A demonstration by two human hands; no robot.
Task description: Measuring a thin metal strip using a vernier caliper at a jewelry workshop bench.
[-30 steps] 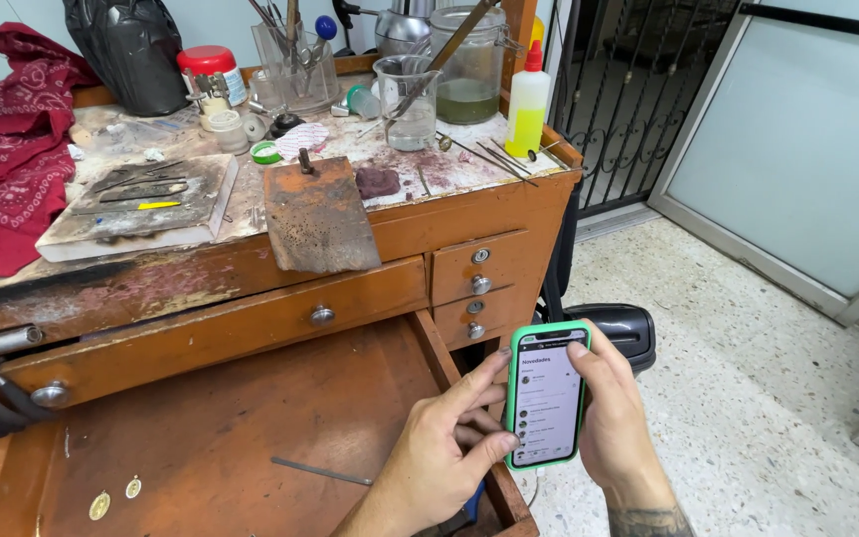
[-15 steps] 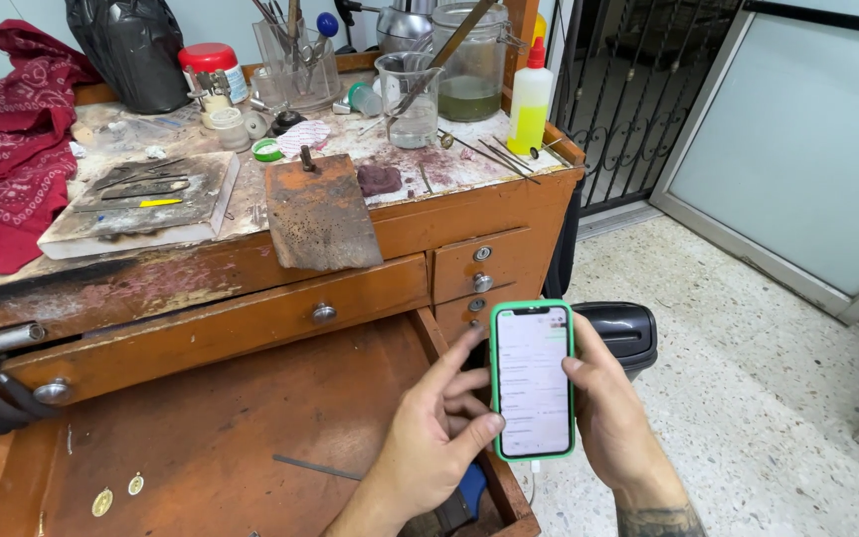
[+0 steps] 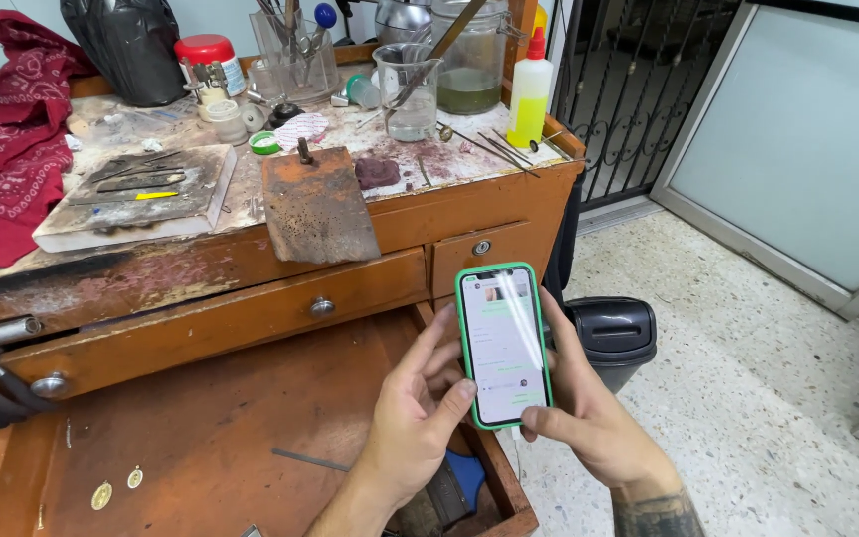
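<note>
- Since 1.0 s ago, green-cased phone (image 3: 502, 344) lifted higher, over open drawer (image 3: 201, 438) below table (image 3: 251, 254).
- Left hand (image 3: 420, 423) and right hand (image 3: 589, 423): fingers clamped on phone.
- Risk: loose thumb-tapping grip could drop it.

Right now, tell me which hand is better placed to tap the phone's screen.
The left hand, probably. Its thumb lies against the lower left edge of the green-cased phone, right at the screen. The right hand cradles the phone from behind and below, with its fingers along the right edge, so it looks busy supporting it.
</note>
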